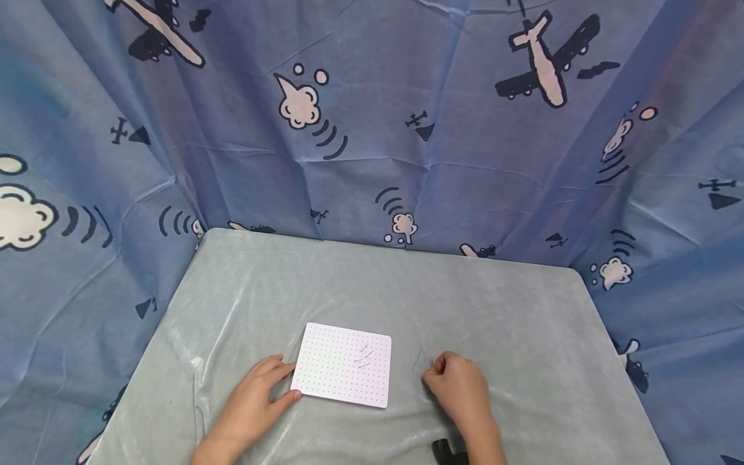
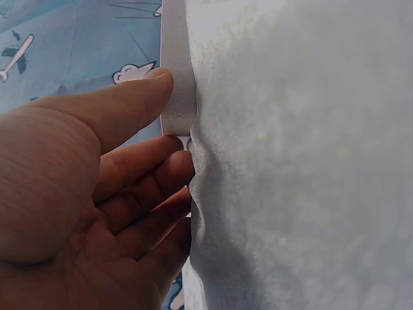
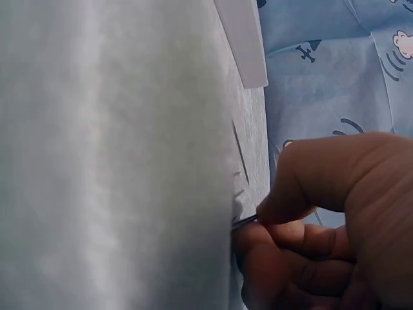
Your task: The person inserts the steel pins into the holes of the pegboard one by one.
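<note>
A white board with rows of small holes [image 1: 331,374] lies on the grey cloth. My left hand [image 1: 252,397] holds its near left corner, thumb on the front edge and index finger at the left side; the left wrist view shows the thumb against the board's edge [image 2: 177,39]. Several thin dark pins [image 1: 363,360] lie on the board's right part. To the right of the board, my right hand [image 1: 462,387] is down at the cloth beside a small group of thin pins [image 1: 426,366]. Its thumb and index finger pinch a thin dark pin [image 3: 245,221]; the other fingers are curled.
A wrinkled grey cloth [image 1: 494,310] covers the table. Blue curtains printed with planes and clouds [image 1: 360,129] stand behind and at both sides. A black object [image 1: 446,452] sits by the right wrist at the bottom edge.
</note>
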Tool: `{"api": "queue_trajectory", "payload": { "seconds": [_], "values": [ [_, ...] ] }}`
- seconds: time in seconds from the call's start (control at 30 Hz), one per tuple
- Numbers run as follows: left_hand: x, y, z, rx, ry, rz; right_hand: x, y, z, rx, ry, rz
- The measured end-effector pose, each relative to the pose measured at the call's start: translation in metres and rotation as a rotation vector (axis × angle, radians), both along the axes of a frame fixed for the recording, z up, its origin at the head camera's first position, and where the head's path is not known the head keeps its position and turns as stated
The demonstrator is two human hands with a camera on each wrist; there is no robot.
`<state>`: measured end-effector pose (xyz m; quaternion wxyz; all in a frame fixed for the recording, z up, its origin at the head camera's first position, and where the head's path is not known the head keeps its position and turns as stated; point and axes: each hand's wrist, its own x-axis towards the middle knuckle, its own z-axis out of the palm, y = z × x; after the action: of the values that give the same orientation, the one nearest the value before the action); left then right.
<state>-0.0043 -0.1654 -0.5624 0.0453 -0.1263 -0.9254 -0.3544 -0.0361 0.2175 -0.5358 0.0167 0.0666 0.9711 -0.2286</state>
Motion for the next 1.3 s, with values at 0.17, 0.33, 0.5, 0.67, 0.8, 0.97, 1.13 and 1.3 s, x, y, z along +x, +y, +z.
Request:
{"api": "queue_trajectory", "payload": {
  "seconds": [0.17, 0.33, 0.5, 0.67, 0.8, 0.97, 1.13, 1.3],
  "values": [
    [0.001, 0.000, 0.000, -0.010, 0.018, 0.007, 0.000, 0.002, 0.004, -0.044, 0.007, -0.006],
    [0.001, -0.001, 0.001, -0.007, 0.003, 0.007, 0.000, -0.001, 0.008, -0.105, 0.050, -0.030],
    [0.000, -0.002, 0.003, 0.003, -0.034, 0.005, 0.000, -0.007, 0.011, -0.163, 0.148, -0.012],
    [0.000, -0.001, 0.003, -0.002, -0.037, 0.001, 0.000, -0.017, 0.013, -0.277, 0.188, -0.003],
    [-0.001, -0.001, 0.002, -0.006, -0.030, -0.002, 0.002, -0.028, 0.012, -0.423, 0.182, 0.008],
    [-0.002, -0.001, 0.002, -0.007, -0.027, -0.004, 0.003, -0.045, 0.009, -0.529, 0.183, 0.059],
    [-0.002, -0.002, 0.001, -0.008, -0.014, -0.007, 0.001, -0.059, 0.004, -0.548, 0.212, 0.119],
    [-0.003, -0.002, -0.001, -0.018, 0.017, -0.006, -0.001, -0.066, 0.000, -0.542, 0.227, 0.151]
  ]
}}
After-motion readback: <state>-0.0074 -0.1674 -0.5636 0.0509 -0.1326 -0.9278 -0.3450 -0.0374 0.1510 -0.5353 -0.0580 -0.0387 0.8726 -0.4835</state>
